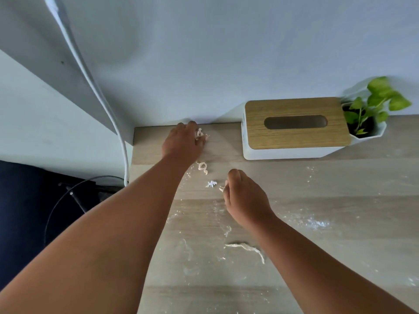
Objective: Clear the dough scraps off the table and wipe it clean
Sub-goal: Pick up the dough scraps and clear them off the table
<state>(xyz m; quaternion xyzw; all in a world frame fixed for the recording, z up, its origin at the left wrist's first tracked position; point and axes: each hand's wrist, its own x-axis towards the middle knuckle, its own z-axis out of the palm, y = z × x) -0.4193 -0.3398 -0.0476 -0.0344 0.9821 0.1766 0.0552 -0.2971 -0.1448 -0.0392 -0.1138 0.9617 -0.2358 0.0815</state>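
floured wood table (pixel 328 200) against a pale wall carries five dough scraps: one pinched in the left hand (pixel 183 143) fingers near the far edge, one nipped by the right hand (pixel 246 198) fingertips mid-table, and a curl (pixel 202 167), a white fleck (pixel 211 184) and a long strip (pixel 247 248) lying loose. both arms reach forward, palms down, fingers closed on their scraps. one tissue box (pixel 294 128) and one potted plant (pixel 371 109) sit far right.

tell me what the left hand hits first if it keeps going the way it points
Probably the wall: the left hand, with dough scraps at its fingertips, is near the table's back edge. Depth is uncertain.
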